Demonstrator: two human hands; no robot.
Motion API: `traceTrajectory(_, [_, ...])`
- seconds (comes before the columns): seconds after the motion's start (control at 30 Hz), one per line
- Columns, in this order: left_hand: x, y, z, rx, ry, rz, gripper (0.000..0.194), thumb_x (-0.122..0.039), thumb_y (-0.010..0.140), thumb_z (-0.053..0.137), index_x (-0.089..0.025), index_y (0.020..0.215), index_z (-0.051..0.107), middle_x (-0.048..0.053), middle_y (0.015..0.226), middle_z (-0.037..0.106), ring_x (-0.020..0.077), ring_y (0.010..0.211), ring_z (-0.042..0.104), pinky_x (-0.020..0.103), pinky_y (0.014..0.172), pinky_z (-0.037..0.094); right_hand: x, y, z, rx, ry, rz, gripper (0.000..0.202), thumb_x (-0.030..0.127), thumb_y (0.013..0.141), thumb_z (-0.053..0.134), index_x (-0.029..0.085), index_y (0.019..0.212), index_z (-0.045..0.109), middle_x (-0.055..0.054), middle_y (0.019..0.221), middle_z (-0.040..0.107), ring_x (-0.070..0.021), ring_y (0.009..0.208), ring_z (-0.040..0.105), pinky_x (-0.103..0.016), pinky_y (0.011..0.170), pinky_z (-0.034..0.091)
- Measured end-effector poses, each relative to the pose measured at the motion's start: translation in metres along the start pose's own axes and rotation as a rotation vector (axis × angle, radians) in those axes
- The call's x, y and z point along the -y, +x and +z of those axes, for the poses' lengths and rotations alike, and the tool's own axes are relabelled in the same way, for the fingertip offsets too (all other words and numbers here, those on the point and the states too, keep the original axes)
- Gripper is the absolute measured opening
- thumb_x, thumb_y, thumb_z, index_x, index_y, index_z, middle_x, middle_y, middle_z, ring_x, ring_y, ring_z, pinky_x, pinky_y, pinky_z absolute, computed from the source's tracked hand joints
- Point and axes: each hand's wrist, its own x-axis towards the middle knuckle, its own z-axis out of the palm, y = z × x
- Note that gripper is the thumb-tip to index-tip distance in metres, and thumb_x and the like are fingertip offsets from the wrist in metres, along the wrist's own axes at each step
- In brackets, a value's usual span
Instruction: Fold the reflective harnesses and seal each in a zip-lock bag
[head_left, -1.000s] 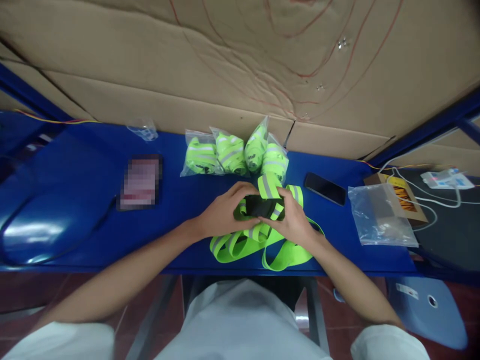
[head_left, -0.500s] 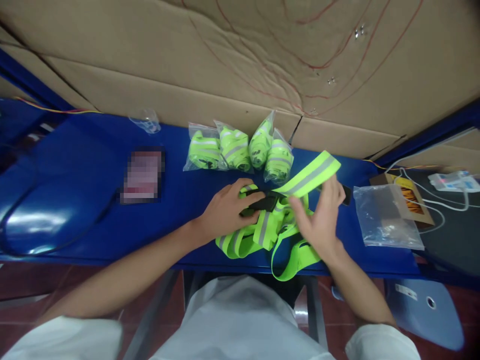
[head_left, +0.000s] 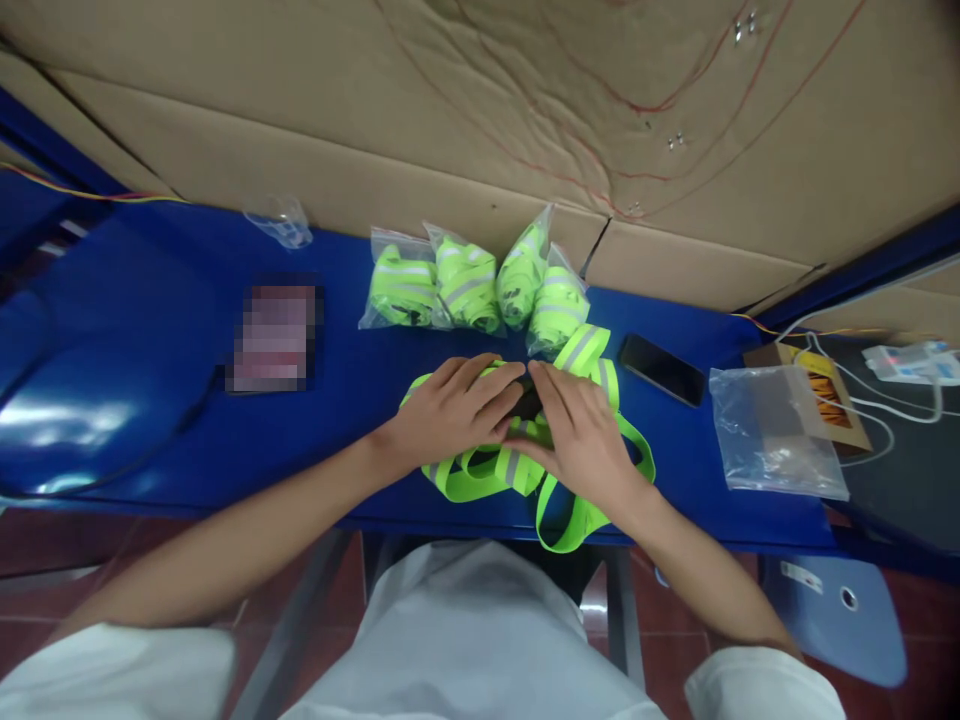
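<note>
A tangle of neon green strap with a grey stripe [head_left: 472, 485] lies at the table's front edge, its loops spread below and right of my hands. My left hand [head_left: 454, 410] is closed around a black piece on the strap, probably a buckle, mostly covered by fingers. From the right, my right hand [head_left: 585, 430] grips the same black piece, fingertips almost touching those of the left. Behind the hands stand several clear bags [head_left: 469, 290] with rolled green straps inside.
A black phone [head_left: 662, 370] lies right of the strap. Further right are an unfilled clear bag [head_left: 776, 430], a cardboard box [head_left: 855, 425] and white cables. At left are a pixelated flat object [head_left: 274, 338] and crumpled clear plastic [head_left: 285, 222]. Cardboard [head_left: 300, 140] lines the back.
My right hand has moved left and down to the black piece, letting go of the raised strap end. That strap part has dropped onto the pile, and the phone is uncovered.
</note>
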Motion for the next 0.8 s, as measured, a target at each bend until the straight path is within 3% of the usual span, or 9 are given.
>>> traceTrajectory(0.2, [0.005,-0.001,0.004,0.089,-0.030,0.069,0.032,-0.038,0.097,0.054,-0.021,0.120,0.067,0.013,0.121,0.068,0.0314,0.122,0.065,0.043,0.096,0.053,-0.007,-0.004,0.000,0.083,0.066,-0.025,0.073,0.051,0.100,0.055,0.009,0.157,0.036,-0.022,0.144,0.057,-0.0377,0.130,0.055,-0.051,0.104,0.047])
traceTrajectory(0.37, [0.009,0.002,0.005,0.046,-0.125,0.058,0.027,-0.035,0.094,0.060,-0.018,0.114,0.067,0.015,0.127,0.064,0.0292,0.123,0.063,0.042,0.105,0.051,-0.011,-0.003,-0.003,0.101,0.089,-0.010,0.063,0.049,0.102,0.052,0.012,0.153,0.043,-0.020,0.138,0.061,-0.0356,0.126,0.057,-0.051,0.103,0.048])
traceTrajectory(0.5, [0.007,0.004,0.000,0.127,-0.029,0.082,0.032,-0.037,0.097,0.062,-0.020,0.123,0.065,0.016,0.135,0.060,0.0300,0.117,0.065,0.041,0.101,0.053,-0.018,-0.002,-0.005,0.146,0.001,-0.022,0.066,0.046,0.103,0.052,0.009,0.156,0.040,-0.022,0.134,0.063,-0.0363,0.119,0.061,-0.052,0.102,0.049])
traceTrajectory(0.6, [0.002,0.007,-0.007,0.229,0.117,0.091,0.037,-0.022,0.096,0.061,-0.025,0.133,0.062,0.015,0.131,0.062,0.0290,0.105,0.070,0.042,0.094,0.054,-0.031,-0.005,-0.010,0.195,-0.050,-0.049,0.063,0.043,0.102,0.056,0.010,0.154,0.045,-0.022,0.132,0.065,-0.0355,0.114,0.065,-0.051,0.100,0.051])
traceTrajectory(0.7, [0.004,0.010,-0.023,0.236,0.146,0.020,0.050,-0.017,0.094,0.060,-0.024,0.143,0.054,0.016,0.131,0.063,0.0311,0.111,0.069,0.045,0.099,0.051,-0.050,-0.014,-0.027,0.113,-0.051,-0.026,0.063,0.050,0.102,0.053,0.009,0.150,0.050,-0.022,0.131,0.067,-0.0350,0.115,0.067,-0.050,0.099,0.052])
traceTrajectory(0.8, [0.020,0.007,-0.054,0.106,0.037,-0.110,0.044,-0.032,0.103,0.050,-0.016,0.144,0.050,0.013,0.137,0.061,0.0292,0.124,0.063,0.043,0.105,0.050,-0.070,-0.031,-0.056,-0.140,-0.031,0.141,0.054,0.047,0.106,0.039,0.012,0.143,0.056,-0.018,0.122,0.072,-0.0273,0.109,0.070,-0.040,0.091,0.055])
